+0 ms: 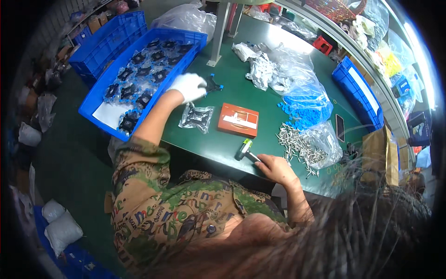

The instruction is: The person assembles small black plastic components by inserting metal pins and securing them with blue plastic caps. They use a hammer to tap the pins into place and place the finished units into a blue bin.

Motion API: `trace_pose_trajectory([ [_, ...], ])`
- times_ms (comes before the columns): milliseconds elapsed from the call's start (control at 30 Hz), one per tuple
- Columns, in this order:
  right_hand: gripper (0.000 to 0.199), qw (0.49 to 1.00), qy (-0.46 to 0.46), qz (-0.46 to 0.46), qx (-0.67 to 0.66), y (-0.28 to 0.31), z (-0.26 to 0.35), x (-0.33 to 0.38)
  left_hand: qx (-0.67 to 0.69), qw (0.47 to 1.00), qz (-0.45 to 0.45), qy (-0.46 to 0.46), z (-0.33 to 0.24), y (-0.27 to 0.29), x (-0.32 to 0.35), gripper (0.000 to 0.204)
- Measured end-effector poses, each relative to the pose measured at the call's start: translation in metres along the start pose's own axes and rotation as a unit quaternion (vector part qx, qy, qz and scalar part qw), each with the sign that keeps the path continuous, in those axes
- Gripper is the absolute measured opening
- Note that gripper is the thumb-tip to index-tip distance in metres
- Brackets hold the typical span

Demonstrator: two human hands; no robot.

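Observation:
My left hand (189,87), in a white glove, has its bent fingers closed at the left edge of a black bracket-like part with blue tips (213,84). My bare right hand (277,169) grips the handle of a small mallet (244,148); its head has a yellow-green face and a dark face. Between the hands lie a black part in a clear plastic bag (196,117) and an orange-red box (238,120). Past my right hand are a pile of silver metal pins (293,143) and many small blue pieces (304,108) partly in a clear bag.
A blue crate (101,122) of bagged black parts stands left of the green table (195,139), with another blue crate (109,42) behind. A metal post (218,37) rises at the far edge. A phone (340,128), a blue bin (357,90) and a brown paper bag (378,156) are right.

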State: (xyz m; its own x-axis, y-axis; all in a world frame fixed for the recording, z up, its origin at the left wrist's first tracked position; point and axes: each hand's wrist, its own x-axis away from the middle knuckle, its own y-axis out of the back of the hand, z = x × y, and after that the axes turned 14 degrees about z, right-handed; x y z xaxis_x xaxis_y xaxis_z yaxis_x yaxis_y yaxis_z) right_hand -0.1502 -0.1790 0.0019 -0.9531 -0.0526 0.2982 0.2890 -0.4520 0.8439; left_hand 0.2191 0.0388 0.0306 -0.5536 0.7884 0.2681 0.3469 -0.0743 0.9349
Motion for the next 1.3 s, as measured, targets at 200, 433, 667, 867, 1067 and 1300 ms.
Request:
trace_pose_trajectory([
  [200,0.028,0.98,0.076,-0.147,0.115,0.016,0.014,-0.024,-0.004,0.996,-0.013,-0.093,0.025,-0.054,0.037,0.031],
  [433,0.019,0.969,0.134,-0.198,0.059,0.037,0.039,-0.035,0.312,0.938,-0.141,-0.058,0.019,-0.072,0.045,0.019],
  [667,0.019,0.963,0.158,-0.211,-0.064,0.043,0.043,-0.096,0.432,0.87,-0.232,-0.056,0.018,-0.087,0.017,0.017],
  [867,0.023,0.964,0.172,-0.188,-0.08,0.059,0.067,-0.155,0.373,0.872,-0.316,-0.021,0.024,-0.103,0.0,0.017],
  [1067,0.031,0.977,0.132,-0.166,-0.012,0.06,0.056,-0.235,0.366,0.882,-0.293,-0.041,0.03,-0.1,0.005,0.018],
  [1300,0.042,0.988,0.111,-0.009,-0.108,0.053,0.063,-0.281,0.363,0.897,-0.249,-0.03,0.03,-0.1,0.021,0.02],
])
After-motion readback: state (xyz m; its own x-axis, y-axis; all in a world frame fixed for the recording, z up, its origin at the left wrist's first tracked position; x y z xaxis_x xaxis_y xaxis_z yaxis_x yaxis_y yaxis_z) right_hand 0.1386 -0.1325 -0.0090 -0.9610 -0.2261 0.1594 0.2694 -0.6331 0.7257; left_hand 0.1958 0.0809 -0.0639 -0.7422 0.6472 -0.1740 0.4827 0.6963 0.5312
